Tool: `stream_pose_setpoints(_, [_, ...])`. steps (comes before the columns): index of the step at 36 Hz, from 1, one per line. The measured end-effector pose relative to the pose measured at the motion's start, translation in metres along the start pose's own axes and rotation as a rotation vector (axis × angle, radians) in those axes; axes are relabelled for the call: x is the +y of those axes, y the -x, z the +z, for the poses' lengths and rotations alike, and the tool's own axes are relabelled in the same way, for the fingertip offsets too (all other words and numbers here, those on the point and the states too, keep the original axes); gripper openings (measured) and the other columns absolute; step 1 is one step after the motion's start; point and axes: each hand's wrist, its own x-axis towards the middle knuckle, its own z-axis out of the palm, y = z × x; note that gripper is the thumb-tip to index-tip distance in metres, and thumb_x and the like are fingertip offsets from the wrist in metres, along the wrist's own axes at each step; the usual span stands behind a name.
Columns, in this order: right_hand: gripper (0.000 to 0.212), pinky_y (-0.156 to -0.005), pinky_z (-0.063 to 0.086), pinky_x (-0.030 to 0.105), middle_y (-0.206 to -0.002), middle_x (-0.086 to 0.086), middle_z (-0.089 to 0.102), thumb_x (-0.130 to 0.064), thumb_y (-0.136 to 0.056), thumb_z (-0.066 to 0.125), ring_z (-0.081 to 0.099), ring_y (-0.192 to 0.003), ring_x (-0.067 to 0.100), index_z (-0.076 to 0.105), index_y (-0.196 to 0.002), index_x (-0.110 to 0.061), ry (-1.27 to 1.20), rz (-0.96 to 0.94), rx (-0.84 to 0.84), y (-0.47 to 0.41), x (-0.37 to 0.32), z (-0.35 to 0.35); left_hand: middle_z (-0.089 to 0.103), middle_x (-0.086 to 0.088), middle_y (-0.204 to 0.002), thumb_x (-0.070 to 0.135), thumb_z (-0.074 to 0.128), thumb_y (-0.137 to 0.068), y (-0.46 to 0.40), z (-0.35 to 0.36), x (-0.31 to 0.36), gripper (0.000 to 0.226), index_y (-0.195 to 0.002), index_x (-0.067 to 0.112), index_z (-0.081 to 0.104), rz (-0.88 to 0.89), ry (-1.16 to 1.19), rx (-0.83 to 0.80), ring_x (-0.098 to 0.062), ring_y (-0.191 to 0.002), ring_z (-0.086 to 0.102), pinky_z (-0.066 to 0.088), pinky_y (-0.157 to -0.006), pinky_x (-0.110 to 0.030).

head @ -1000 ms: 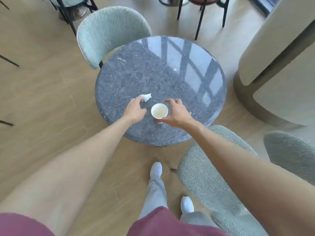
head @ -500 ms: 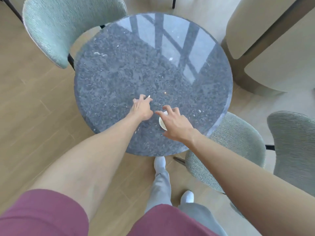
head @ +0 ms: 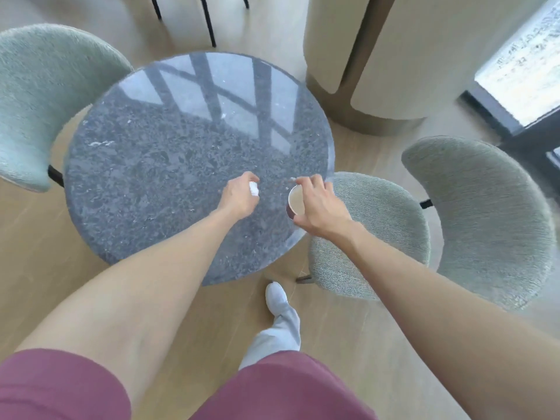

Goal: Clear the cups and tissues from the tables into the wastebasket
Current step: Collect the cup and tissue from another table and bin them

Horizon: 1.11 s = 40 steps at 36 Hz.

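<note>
A round grey stone table (head: 145,177) fills the middle of the head view. My left hand (head: 239,195) is closed around a crumpled white tissue (head: 254,188), which pokes out between the fingers over the table's near right part. My right hand (head: 321,207) grips a paper cup (head: 295,201) by its rim and side, tilted so its pale inside faces left, just above the table's right edge. No wastebasket is in view.
A pale green chair (head: 39,95) stands at the table's left. Two grey-green chairs (head: 375,231) (head: 485,213) stand close on the right. A beige curved counter base (head: 363,71) is behind. Wooden floor surrounds the table, and my foot (head: 275,298) is below it.
My left hand closed on the tissue and lifted it. My right hand took the cup and raised it off the table, tilted. The camera shifted, so the table moved left in view.
</note>
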Motion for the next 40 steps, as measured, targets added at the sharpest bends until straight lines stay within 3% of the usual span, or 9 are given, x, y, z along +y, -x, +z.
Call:
stream_pose_setpoints(5, [0.067, -0.093, 0.048, 0.049, -0.138, 0.01, 0.037, -0.037, -0.084, 0.064, 0.035, -0.128, 0.032, 0.036, -0.141, -0.017, -0.185, 0.232, 0.187, 0.082, 0.049, -0.022, 0.059, -0.016, -0.131, 0.01, 0.059, -0.088, 0.037, 0.028, 0.073, 0.028, -0.116, 0.012, 0.064, 0.203, -0.01, -0.033, -0.029, -0.102, 0.059, 0.042, -0.066, -0.03])
stream_pose_setpoints(10, [0.073, -0.099, 0.044, 0.047, -0.14, 0.009, 0.034, -0.037, -0.082, 0.068, 0.031, -0.131, 0.031, 0.034, -0.145, -0.022, -0.294, 0.425, 0.307, 0.188, 0.091, -0.026, 0.067, -0.017, -0.102, 0.009, 0.063, -0.078, 0.117, 0.075, 0.139, 0.02, -0.094, 0.008, 0.075, 0.422, 0.013, -0.084, -0.032, -0.096, 0.066, 0.046, -0.071, -0.029])
stream_pose_setpoints(13, [0.073, -0.1, 0.044, 0.047, -0.139, 0.009, 0.034, -0.038, -0.081, 0.068, 0.03, -0.131, 0.031, 0.035, -0.145, -0.023, -0.331, 0.527, 0.393, 0.261, 0.113, -0.02, 0.063, -0.006, -0.106, 0.015, 0.067, -0.08, 0.187, 0.108, 0.18, 0.019, -0.096, 0.012, 0.076, 0.651, -0.011, -0.103, -0.018, -0.099, 0.058, 0.039, -0.079, -0.024])
stream_pose_setpoints(17, [0.075, -0.098, 0.044, 0.044, -0.137, 0.007, 0.037, -0.038, -0.078, 0.068, 0.031, -0.13, 0.029, 0.035, -0.144, -0.023, -0.4, 0.666, 0.489, 0.352, 0.133, -0.009, 0.069, -0.005, -0.089, 0.014, 0.067, -0.083, 0.276, 0.146, 0.22, 0.018, -0.098, 0.007, 0.074, 0.796, 0.051, -0.264, -0.007, -0.064, 0.055, 0.038, -0.055, -0.019])
stream_pose_setpoints(22, [0.078, -0.105, 0.037, 0.037, -0.139, 0.007, 0.04, -0.032, -0.076, 0.069, 0.032, -0.132, 0.028, 0.035, -0.144, -0.013, -0.512, 0.86, 0.637, 0.451, 0.154, -0.006, 0.07, -0.008, -0.077, 0.013, 0.07, -0.083, 0.361, 0.178, 0.262, 0.012, -0.092, 0.006, 0.071, 0.941, 0.051, -0.396, -0.017, -0.055, 0.068, 0.051, -0.054, -0.019])
stream_pose_setpoints(26, [0.075, -0.102, 0.035, 0.033, -0.142, 0.005, 0.039, -0.029, -0.077, 0.068, 0.03, -0.134, 0.025, 0.037, -0.143, -0.015, -0.567, 0.982, 0.735, 0.517, 0.17, -0.004, 0.065, -0.005, -0.069, 0.009, 0.069, -0.084, 0.412, 0.201, 0.288, 0.009, -0.092, 0.013, 0.071, 1.028, 0.016, -0.479, -0.003, -0.038, 0.056, 0.055, -0.052, -0.024])
stream_pose_setpoints(33, [0.074, -0.105, 0.035, 0.034, -0.14, 0.007, 0.037, -0.028, -0.076, 0.068, 0.028, -0.136, 0.025, 0.038, -0.143, -0.018, -0.634, 1.153, 0.87, 0.601, 0.193, 0.003, 0.07, -0.008, -0.098, 0.016, 0.065, -0.08, 0.476, 0.244, 0.331, 0.022, -0.099, 0.018, 0.078, 1.189, -0.096, -0.463, -0.021, -0.094, 0.066, 0.051, -0.084, -0.027])
stream_pose_setpoints(37, [0.075, -0.098, 0.032, 0.028, -0.139, 0.007, 0.037, -0.025, -0.075, 0.069, 0.027, -0.135, 0.026, 0.038, -0.144, -0.017, -0.64, 1.232, 0.905, 0.633, 0.213, 0.004, 0.069, -0.003, -0.106, 0.023, 0.062, -0.079, 0.5, 0.268, 0.356, 0.026, -0.1, 0.022, 0.077, 1.138, -0.031, -0.613, -0.016, -0.089, 0.07, 0.054, -0.079, -0.025])
stream_pose_setpoints(40, [0.077, -0.091, 0.029, 0.024, -0.138, 0.007, 0.038, -0.023, -0.074, 0.07, 0.028, -0.133, 0.026, 0.038, -0.143, -0.017, -0.632, 1.283, 0.933, 0.652, 0.235, 0.002, 0.067, -0.004, -0.112, 0.023, 0.058, -0.086, 0.512, 0.291, 0.378, 0.027, -0.106, 0.017, 0.076, 1.115, 0.001, -0.701, -0.01, -0.076, 0.07, 0.047, -0.059, -0.012])
